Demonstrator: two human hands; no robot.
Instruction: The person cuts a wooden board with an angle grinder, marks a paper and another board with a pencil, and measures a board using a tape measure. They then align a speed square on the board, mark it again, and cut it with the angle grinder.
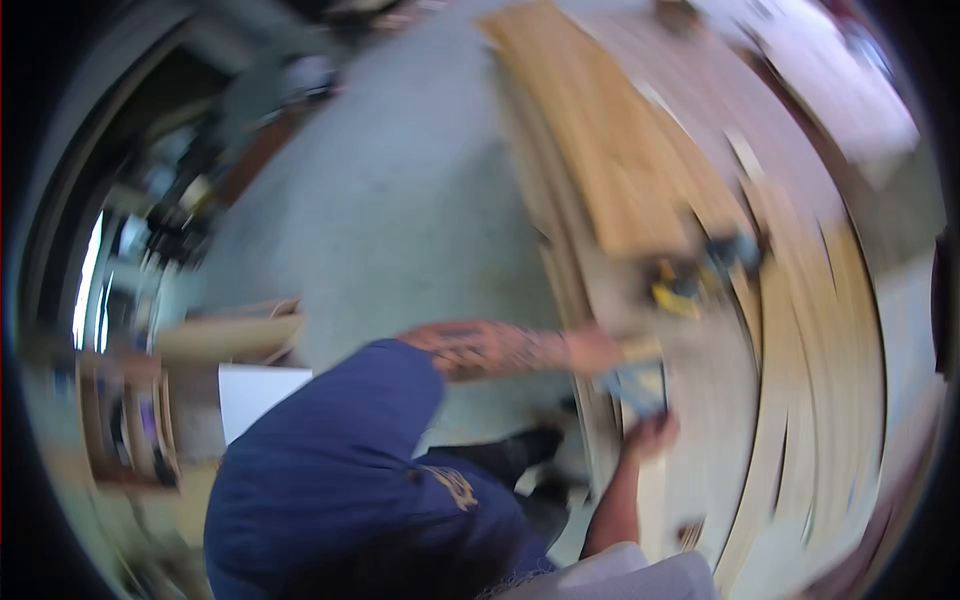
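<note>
Heavily blurred frame, so I'm keeping the claims loose. I see only one of my own hands. I take it for the right hand [652, 435], coming up from the near edge on a bare forearm out of a pale grey sleeve [650, 575]. It sits at the near end of a small blue-grey blocky object [640, 385] and seems to touch it. I cannot tell how far the fingers are curled or whether they grip. The left hand does not show.

A co-worker in a dark blue shirt [320, 470] bends in from the left. The co-worker's hand [592, 350], on a tattooed forearm, is at the far end of the same object.

Step, as I judge it: the object is being steadied or placed between the two hands. It lies at the left edge of the long pale wooden planks [600, 150], near the middle of the frame.

A further move would call for a sure hold and staying clear of the co-worker's hand.

The planks are flat, straight-grained and stacked, running from near to far. A yellow and black tool [690, 285] lies on them just beyond the object. The grey floor [420, 200] to the left looks matte, like concrete. A white rectangular sheet [260, 395] lies at left.
</note>
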